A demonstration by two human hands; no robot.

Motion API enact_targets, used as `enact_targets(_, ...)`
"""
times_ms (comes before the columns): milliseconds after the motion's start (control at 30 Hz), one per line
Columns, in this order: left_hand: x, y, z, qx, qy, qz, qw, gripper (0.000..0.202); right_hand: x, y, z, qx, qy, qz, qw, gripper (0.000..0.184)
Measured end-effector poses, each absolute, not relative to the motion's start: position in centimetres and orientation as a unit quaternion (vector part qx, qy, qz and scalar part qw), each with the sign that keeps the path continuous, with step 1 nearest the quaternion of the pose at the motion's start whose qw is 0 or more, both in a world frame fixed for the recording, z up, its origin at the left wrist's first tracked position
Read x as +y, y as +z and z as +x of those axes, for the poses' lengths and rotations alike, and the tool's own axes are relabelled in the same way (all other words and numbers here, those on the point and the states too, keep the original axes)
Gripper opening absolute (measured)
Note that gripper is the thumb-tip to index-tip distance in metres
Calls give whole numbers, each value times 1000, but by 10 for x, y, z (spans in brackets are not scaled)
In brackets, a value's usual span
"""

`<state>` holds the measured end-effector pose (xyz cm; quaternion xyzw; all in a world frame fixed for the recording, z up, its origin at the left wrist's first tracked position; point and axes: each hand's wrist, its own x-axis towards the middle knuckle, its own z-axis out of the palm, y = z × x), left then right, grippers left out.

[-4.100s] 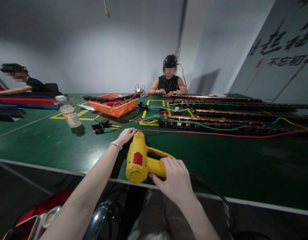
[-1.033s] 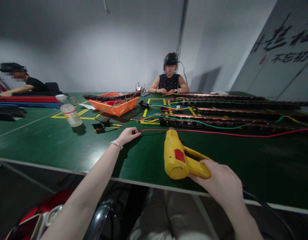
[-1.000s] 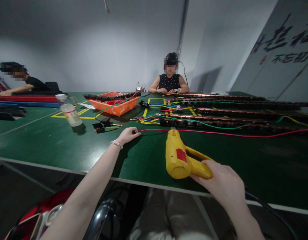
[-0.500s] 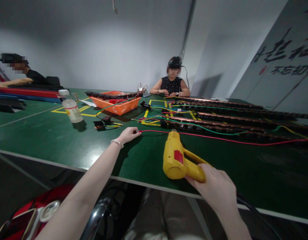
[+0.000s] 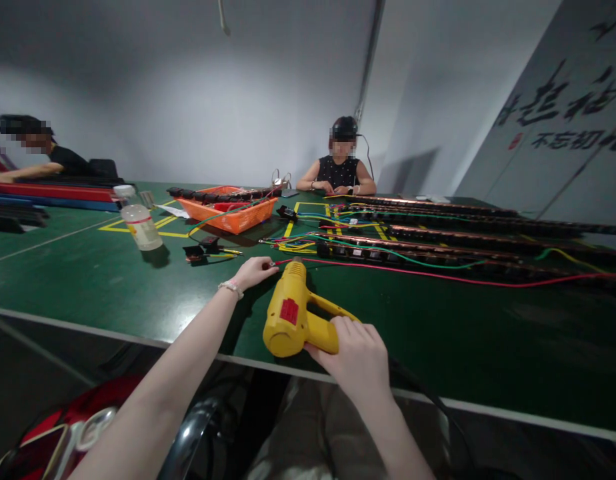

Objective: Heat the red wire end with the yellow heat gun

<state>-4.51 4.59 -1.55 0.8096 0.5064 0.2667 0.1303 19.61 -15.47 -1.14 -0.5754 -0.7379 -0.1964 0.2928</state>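
1. Head view: right hand (image 5: 355, 350) has its grip around the heat gun (image 5: 288, 310), over the worktop (image 5: 108, 287); left hand (image 5: 254, 272) pinches the red wire (image 5: 515, 285) beside the nozzle (image 5: 297, 261).
2. If the nozzle drifts (perhaps it is hot), left hand could be burned.
3. Orange basket (image 5: 241, 222) holds red pieces (image 5: 225, 207); a dark strip (image 5: 221, 196) crosses it.

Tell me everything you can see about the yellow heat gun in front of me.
The yellow heat gun looks like hard plastic, with a rounded rear, a red panel, ridged slots near the front and a short dark nozzle. A slim bar runs beside its handle. Your right hand grips that handle; a dark cord trails behind the hand. It is at the near side of the green table, nozzle pointing away from you, by the red wire. Whether it's switched on, I can't tell.
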Motion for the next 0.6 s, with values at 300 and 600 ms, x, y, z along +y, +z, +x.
enact_targets(300,47,-17,-47,508,271,806,139,38,-155,-16,182,-751,-159,-557,316,43)
enact_targets(600,53,-22,-51,507,283,799,155,41,-181,28,179,-786,-149,-438,409,39)
